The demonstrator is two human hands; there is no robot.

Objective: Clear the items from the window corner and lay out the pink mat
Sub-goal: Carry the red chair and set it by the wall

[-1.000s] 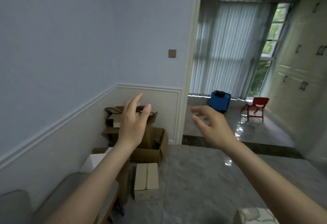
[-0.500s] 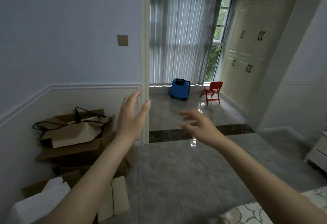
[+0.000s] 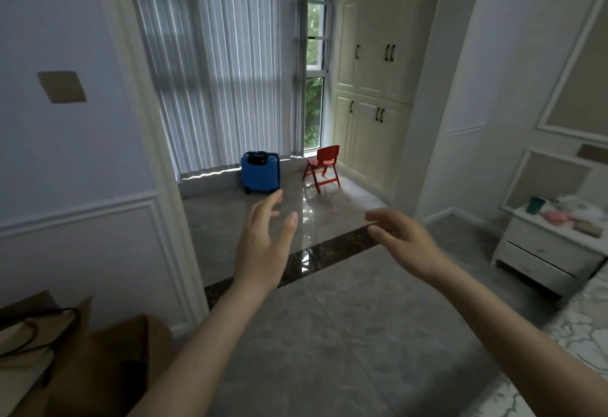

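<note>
While both hands, left hand (image 3: pixel 263 248) and right hand (image 3: pixel 406 245), hover spread and empty mid-frame, the blue hard-shell suitcase (image 3: pixel 260 172) and red plastic chair (image 3: pixel 322 166) await clearing by the window, probably next.

Two forearms enter from the near edge of the head view, each ending in a bare hand. Left hand (image 3: pixel 263 245): no glove, ring, watch or strap visible; four fingers and a thumb, nails short and unpainted where they show. Right hand (image 3: pixel 408 242): likewise uncovered, no jewellery at the wrist or on the fingers. Both forearms are unsleeved along their whole visible length; no cuff or fabric edge appears. Fine details are softened by blur.
</note>
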